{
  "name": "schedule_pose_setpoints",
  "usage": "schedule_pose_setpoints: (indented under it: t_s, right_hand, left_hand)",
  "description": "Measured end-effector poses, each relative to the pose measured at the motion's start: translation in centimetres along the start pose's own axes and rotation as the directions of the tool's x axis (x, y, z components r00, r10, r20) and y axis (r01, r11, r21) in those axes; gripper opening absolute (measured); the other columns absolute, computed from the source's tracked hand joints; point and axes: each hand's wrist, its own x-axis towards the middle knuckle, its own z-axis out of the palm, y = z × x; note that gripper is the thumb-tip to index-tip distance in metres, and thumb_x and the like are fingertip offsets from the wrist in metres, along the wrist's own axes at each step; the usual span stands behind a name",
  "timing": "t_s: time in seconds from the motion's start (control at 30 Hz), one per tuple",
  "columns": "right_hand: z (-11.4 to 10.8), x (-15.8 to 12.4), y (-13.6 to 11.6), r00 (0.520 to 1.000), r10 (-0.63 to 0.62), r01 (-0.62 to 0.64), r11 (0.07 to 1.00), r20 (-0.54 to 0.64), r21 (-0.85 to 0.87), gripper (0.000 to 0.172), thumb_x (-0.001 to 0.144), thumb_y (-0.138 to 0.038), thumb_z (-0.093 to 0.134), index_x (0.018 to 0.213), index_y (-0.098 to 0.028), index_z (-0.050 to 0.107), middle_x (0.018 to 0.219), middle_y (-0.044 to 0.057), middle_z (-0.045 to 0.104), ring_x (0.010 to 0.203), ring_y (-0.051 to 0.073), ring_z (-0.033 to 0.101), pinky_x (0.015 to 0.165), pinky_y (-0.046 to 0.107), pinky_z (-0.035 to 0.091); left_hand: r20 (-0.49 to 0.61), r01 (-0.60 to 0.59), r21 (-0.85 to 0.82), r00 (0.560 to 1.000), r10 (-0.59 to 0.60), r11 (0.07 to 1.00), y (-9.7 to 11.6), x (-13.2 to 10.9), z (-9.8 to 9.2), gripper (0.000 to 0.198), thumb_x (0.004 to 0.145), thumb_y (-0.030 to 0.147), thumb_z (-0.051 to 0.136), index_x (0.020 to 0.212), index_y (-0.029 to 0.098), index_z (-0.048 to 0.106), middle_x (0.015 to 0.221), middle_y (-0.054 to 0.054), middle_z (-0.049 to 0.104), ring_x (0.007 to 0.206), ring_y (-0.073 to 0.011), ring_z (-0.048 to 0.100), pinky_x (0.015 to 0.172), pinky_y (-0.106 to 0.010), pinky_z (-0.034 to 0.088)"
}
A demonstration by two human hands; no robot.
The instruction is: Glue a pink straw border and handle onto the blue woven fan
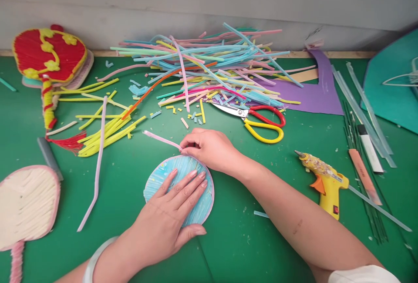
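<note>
Under my left hand point(178, 207) lies a round light-blue disc point(198, 207), its face covered in blue strips and its right edge lined with pink. The fingers of that hand are stretched flat across the disc. At the disc's upper rim my right hand point(210, 150) pinches a pale pink pipe cleaner point(162, 139) between thumb and fingers. The free end of this pipe cleaner sticks out to the left over the green table point(228, 239). Where it meets the rim is partly hidden by my right fingertips.
Cut pipe cleaners point(209, 63) in many colours are heaped at the back, near red-and-yellow scissors point(248, 115). A yellow glue gun point(321, 178) lies on the right. On the left are a red fan point(48, 56), a cream fan point(28, 204) and a loose pink pipe cleaner point(99, 161).
</note>
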Motion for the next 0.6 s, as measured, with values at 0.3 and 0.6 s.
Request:
schedule_pose_setpoints:
  t_s: [0.3,0.6]
  right_hand:
    - [-0.03,0.1,-0.06,1.0,0.01,-0.01,1.0,0.006,-0.013,0.008,0.086,-0.024,0.068,0.088,-0.027,0.075,0.084,-0.005,0.065,0.075,0.01,0.058,0.066,0.023,0.034]
    - [0.11,0.1,0.05,1.0,-0.003,0.003,1.0,-0.003,-0.003,0.007,0.086,-0.025,0.068,0.087,-0.027,0.075,0.083,-0.005,0.065,0.074,0.01,0.058,0.065,0.023,0.034]
  left_hand:
    - [-0.016,-0.007,0.016,1.0,0.007,1.0,0.13,0.1,0.01,0.075,0.096,0.06,0.044,0.149,0.008,0.036,0.155,-0.012,0.041,0.147,-0.0273,0.03,0.124,-0.045,0.004]
    - [-0.009,-0.001,-0.004,1.0,0.001,1.0,0.1,0.04,0.05,0.076,0.096,0.06,0.044,0.151,0.009,0.033,0.153,-0.013,0.044,0.147,-0.0277,0.032,0.124,-0.047,0.01]
